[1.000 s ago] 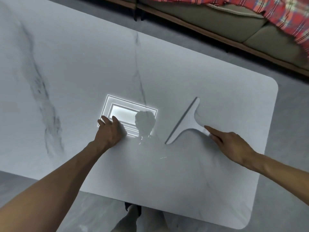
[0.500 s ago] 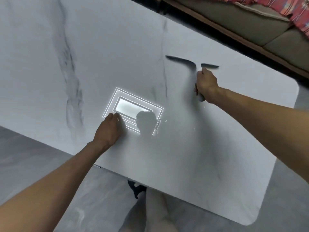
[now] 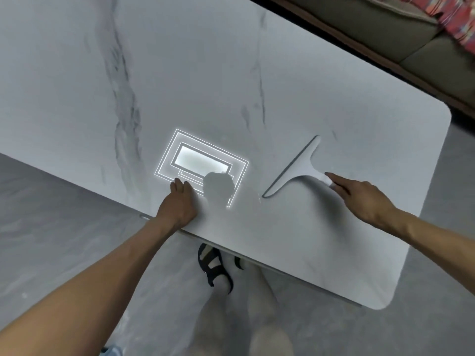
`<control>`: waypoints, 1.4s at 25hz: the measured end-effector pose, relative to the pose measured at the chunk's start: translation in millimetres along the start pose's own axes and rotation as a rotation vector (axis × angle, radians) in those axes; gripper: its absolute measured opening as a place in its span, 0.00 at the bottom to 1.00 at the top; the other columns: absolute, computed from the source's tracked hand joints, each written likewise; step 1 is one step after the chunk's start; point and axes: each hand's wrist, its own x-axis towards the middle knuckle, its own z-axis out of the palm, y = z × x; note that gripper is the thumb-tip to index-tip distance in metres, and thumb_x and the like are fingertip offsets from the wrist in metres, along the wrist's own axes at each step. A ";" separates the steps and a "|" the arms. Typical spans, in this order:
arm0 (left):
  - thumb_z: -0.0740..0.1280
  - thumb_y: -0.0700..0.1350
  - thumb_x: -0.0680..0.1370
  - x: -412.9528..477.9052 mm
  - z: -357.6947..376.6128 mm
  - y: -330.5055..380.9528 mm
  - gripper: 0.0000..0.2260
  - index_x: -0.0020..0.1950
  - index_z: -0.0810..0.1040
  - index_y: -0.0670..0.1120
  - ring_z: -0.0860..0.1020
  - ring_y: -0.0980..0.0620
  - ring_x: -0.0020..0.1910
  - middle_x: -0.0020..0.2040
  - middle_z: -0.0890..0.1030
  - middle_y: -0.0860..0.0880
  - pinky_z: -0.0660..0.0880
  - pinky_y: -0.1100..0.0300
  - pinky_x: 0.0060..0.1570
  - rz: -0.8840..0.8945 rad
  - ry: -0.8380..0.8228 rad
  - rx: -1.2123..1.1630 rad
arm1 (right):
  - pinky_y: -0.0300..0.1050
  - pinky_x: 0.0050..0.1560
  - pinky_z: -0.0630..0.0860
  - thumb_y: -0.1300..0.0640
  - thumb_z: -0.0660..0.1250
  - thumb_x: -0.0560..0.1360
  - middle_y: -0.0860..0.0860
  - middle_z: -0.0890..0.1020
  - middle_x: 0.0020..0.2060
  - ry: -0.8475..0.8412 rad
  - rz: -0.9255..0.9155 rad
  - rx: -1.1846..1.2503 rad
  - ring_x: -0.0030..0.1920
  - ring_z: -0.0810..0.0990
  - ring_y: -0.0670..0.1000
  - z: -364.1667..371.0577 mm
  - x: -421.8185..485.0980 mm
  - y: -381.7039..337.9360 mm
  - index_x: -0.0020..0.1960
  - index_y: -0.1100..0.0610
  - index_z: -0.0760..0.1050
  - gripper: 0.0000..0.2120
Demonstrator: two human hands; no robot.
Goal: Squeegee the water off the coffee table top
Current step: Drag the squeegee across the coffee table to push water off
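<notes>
Just ahead of the right hand (image 3: pixel 359 201), the squeegee (image 3: pixel 298 173) lies flat on the coffee table top (image 3: pixel 205 73).
The right hand holds nothing: its index finger is straight and touches the end of the handle (image 3: pixel 318 177), and as far as I can see no finger is closed round it. The left hand (image 3: pixel 180 204), well apart from the tool, rests flat with straight fingers, its fingertips on a bright lamp reflection (image 3: pixel 203 160). The squeegee seems to be a light, stiff, one-piece tool, with its long thin blade (image 3: pixel 290 168) on the side away from the right hand. I judge it will slide easily on the smooth stone, so the short handle, nearest the right hand, is the place to take hold. No container is in view, and the water is too thin to make out.
</notes>
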 end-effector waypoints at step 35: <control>0.59 0.43 0.78 -48.7 38.1 34.3 0.06 0.49 0.73 0.44 0.78 0.43 0.43 0.46 0.81 0.45 0.70 0.55 0.40 -0.133 0.393 -0.111 | 0.42 0.53 0.68 0.41 0.51 0.81 0.47 0.79 0.63 -0.105 -0.582 -0.115 0.61 0.77 0.51 89.5 -37.3 -67.2 0.71 0.32 0.63 0.18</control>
